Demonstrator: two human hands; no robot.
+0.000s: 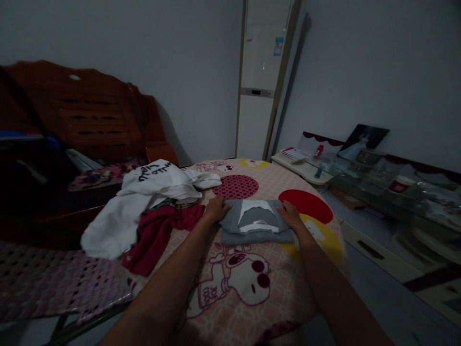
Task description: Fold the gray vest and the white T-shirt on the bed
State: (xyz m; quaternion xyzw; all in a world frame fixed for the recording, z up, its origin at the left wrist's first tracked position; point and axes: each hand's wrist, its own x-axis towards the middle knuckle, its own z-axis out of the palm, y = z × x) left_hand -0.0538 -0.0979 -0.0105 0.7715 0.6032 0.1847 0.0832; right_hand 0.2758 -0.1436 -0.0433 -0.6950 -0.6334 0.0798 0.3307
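A folded grey shirt (257, 236) with a white-trimmed neckline lies flat on the table. At its far left corner, my left hand (216, 210) is closed on the edge, thumb lying over the cloth. My right hand (290, 214) grips the opposite right corner in the same way. Left of the shirt, a loose heap holds a white garment (151, 185) with black lettering and a dark red garment (154, 235). Some green cloth peeks out between those two. The undersides of the shirt's corners are hidden by my fingers.
A cartoon-print cloth covers the round table (248, 288). To the left stand a wooden bench (93, 110) and a woven seat (54, 278). A glass-topped cabinet (378, 187) with a paper cup (399, 184) is on the right. Behind the table is a tall white appliance (255, 120).
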